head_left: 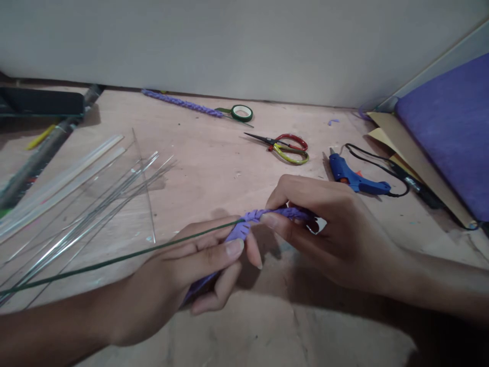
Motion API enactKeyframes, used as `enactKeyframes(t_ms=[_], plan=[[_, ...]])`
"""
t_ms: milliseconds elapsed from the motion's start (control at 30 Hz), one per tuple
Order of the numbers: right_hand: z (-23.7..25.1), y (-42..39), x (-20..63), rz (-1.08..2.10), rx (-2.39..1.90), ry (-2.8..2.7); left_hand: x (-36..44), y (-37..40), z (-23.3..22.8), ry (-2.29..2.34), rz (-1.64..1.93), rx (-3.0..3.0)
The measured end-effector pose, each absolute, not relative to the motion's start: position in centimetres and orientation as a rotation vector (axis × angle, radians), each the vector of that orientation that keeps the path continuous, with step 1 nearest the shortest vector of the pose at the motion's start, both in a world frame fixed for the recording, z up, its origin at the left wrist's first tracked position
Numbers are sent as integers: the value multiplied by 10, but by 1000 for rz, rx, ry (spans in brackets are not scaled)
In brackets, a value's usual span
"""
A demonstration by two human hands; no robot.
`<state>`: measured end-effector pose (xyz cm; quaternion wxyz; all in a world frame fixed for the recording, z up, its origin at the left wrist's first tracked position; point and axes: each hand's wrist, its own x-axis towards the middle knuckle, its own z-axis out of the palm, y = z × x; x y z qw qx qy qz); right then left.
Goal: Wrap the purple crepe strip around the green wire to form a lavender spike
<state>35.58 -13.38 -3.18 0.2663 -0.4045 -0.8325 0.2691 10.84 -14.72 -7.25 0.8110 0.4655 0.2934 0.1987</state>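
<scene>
- The right hand [340,239] pinches the wound end of a purple fringed strip [248,224] between thumb and fingers; the left hand [191,275] presses the loose tail of the strip against a thin green wire [114,260], its grip closed on both. Strip and wire are held just above the near middle of the counter [214,163].
- Risk, as I judge it: the strip could slacken and unwind if either pinch eases — the coil looks only hand-held.
- The long wire runs off to the near left and could snag the loose silver wires [87,214] lying there, or bend.
- The blue glue gun [351,176] lies close on the right, cord trailing — a burn or tangle is possible.
- Scissors [284,145] and a green tape roll [242,112] lie farther off.
- No brand, label or writing can be read anywhere.
</scene>
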Motion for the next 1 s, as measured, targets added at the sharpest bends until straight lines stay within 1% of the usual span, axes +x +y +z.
enactKeyframes(t_ms=[133, 333, 500, 567, 667, 733, 800, 900, 967, 1000], plan=[[-30, -135, 357, 717, -1085, -2241, 107, -150, -72, 669, 407, 1000], [-29, -137, 356, 715, -1100, -2262, 110, -153, -76, 674, 448, 854], [-28, -133, 357, 716, -1076, -2265, 113, -152, -71, 702, 463, 904], [-26, -127, 361, 720, -1055, -2283, 111, -150, -65, 749, 443, 1071], [-22, -116, 369, 652, -1083, -2323, 106, -150, -57, 843, 402, 1681], [-18, -109, 373, 640, -1153, -2360, 101, -153, -52, 861, 457, 2121], [-13, -105, 375, 730, -1174, -2412, 97, -159, -48, 832, 573, 2435], [-7, -107, 374, 881, -1125, -2462, 95, -170, -39, 735, 681, 2719], [-5, -109, 372, 872, -1140, -2464, 96, -174, -33, 944, 788, 2684], [-4, -111, 372, 851, -1155, -2458, 97, -174, -30, 875, 815, 2678]])
